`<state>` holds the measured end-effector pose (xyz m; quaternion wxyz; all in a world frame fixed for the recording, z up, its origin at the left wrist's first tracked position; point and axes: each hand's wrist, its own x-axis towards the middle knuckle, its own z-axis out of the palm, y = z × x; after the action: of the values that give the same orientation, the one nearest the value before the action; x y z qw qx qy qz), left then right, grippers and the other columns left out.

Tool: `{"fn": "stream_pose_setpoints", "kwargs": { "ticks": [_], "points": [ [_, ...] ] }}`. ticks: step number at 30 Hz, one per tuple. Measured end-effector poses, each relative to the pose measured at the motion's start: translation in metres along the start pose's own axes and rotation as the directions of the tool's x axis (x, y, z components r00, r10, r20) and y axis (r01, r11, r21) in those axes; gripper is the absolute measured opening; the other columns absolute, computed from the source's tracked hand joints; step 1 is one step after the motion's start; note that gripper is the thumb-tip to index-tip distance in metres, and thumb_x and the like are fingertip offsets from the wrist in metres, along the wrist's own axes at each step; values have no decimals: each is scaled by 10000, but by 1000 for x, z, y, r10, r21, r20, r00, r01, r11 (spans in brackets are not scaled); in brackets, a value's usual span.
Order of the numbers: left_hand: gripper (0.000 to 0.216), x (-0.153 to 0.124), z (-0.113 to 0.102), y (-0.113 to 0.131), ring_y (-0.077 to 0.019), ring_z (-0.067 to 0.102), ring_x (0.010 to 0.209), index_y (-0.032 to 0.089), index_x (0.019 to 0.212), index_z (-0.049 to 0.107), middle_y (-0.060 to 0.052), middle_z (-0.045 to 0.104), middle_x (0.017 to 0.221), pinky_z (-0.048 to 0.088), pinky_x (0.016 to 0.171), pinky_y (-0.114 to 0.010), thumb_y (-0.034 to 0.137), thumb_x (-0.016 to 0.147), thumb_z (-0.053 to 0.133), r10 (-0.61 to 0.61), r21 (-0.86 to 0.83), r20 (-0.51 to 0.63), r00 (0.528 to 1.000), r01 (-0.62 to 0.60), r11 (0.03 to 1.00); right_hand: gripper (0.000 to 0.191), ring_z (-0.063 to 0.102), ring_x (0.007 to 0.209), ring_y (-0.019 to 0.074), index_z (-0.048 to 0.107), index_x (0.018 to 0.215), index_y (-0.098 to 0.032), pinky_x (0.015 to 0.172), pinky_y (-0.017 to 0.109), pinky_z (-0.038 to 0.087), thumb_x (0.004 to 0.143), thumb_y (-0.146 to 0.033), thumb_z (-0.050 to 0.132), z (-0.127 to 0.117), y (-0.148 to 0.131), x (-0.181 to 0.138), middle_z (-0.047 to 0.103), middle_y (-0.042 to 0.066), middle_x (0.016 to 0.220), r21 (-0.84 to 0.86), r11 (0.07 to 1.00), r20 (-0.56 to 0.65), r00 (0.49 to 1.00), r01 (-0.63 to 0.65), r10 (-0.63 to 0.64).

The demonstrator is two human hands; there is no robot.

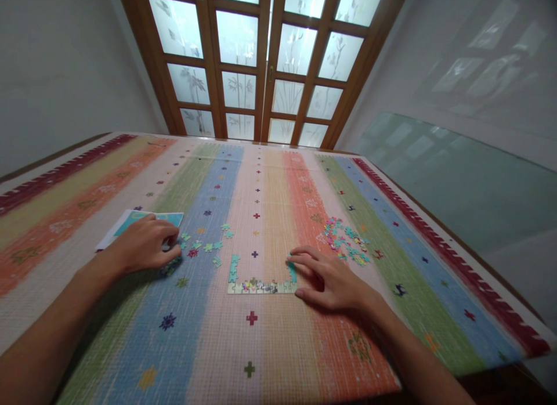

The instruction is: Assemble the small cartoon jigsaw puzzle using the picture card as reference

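A partly joined jigsaw puzzle (pixel 262 288) lies flat in front of me, forming a U with a bottom row and two short teal sides. My right hand (pixel 328 279) rests at its right side, fingers stretched and apart, the fingertips on or beside the teal edge and the thumb near the bottom corner. Over on the left, my left hand (pixel 145 242) hovers low with curved fingers, thumb and index tip apart. Partly hidden beneath it are some puzzle pieces (pixel 169 268). Its wrist side overlaps a teal picture sheet (pixel 126 224).
Loose teal pieces (pixel 209 247) are scattered between the left hand and the puzzle. A pile of pink and teal pieces (pixel 346 241) sits beyond the right hand. A striped tablecloth (pixel 256 347) covers the table. Wooden glazed doors (pixel 261 74) stand behind it.
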<state>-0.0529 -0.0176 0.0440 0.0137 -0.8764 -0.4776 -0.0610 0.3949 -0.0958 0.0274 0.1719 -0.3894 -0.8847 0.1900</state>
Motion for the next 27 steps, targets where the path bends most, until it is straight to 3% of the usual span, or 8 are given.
{"fn": "stream_pose_setpoints", "kwargs": {
  "ticks": [4, 8, 11, 17, 22, 27],
  "points": [
    [147, 2, 0, 1, -201, 501, 581, 213, 618, 623, -35, 626, 600, 354, 660, -350, 292, 738, 590, -6, -31, 19, 1000, 6, 1000, 531, 669, 1166, 300, 603, 1368, -190, 976, 466, 559, 878, -375, 684, -1, -1, 1, 605, 156, 1416, -3, 1000, 9, 1000, 2, -2],
    [270, 6, 2, 7, -237, 583, 630, 213, 776, 712, -56, 654, 658, 383, 651, -354, 340, 875, 495, 14, -109, -30, 999, -17, 994, 483, 673, 1149, 290, 608, 1355, -201, 976, 468, 555, 915, -392, 657, 0, -1, 1, 612, 147, 1409, -3, 1000, 7, 1000, -20, 20],
    [344, 9, 4, 19, -233, 604, 663, 181, 919, 731, -60, 653, 701, 432, 688, -362, 383, 942, 455, 56, -164, -105, 993, -73, 984, 459, 675, 1132, 279, 606, 1356, -216, 973, 457, 552, 936, -398, 639, 2, -1, 1, 618, 138, 1402, -4, 999, 0, 999, -33, 33],
    [378, 10, 15, 45, -237, 626, 785, 166, 1098, 729, -80, 667, 859, 483, 764, -369, 416, 986, 469, 119, -192, -149, 982, -147, 970, 469, 668, 1148, 280, 605, 1356, -215, 968, 446, 549, 928, -404, 648, 2, -1, 1, 620, 126, 1397, -6, 999, 5, 999, -38, 38],
    [409, 12, 30, 59, -257, 628, 890, 167, 1097, 723, -101, 661, 960, 494, 829, -399, 458, 1022, 446, 98, -189, -163, 982, -129, 973, 468, 669, 1146, 284, 602, 1357, -204, 971, 456, 546, 942, -420, 635, 2, -1, 2, 617, 138, 1400, -6, 999, 9, 999, -37, 37],
    [343, 15, 34, 68, -248, 605, 894, 177, 997, 683, -77, 635, 934, 493, 845, -396, 442, 1003, 464, 2, -292, -137, 991, -43, 956, 428, 666, 1146, 279, 585, 1367, -208, 974, 454, 548, 991, -413, 594, 5, 2, 2, 623, 141, 1390, 2, 1000, -13, 999, -31, 31]
  ]
}}
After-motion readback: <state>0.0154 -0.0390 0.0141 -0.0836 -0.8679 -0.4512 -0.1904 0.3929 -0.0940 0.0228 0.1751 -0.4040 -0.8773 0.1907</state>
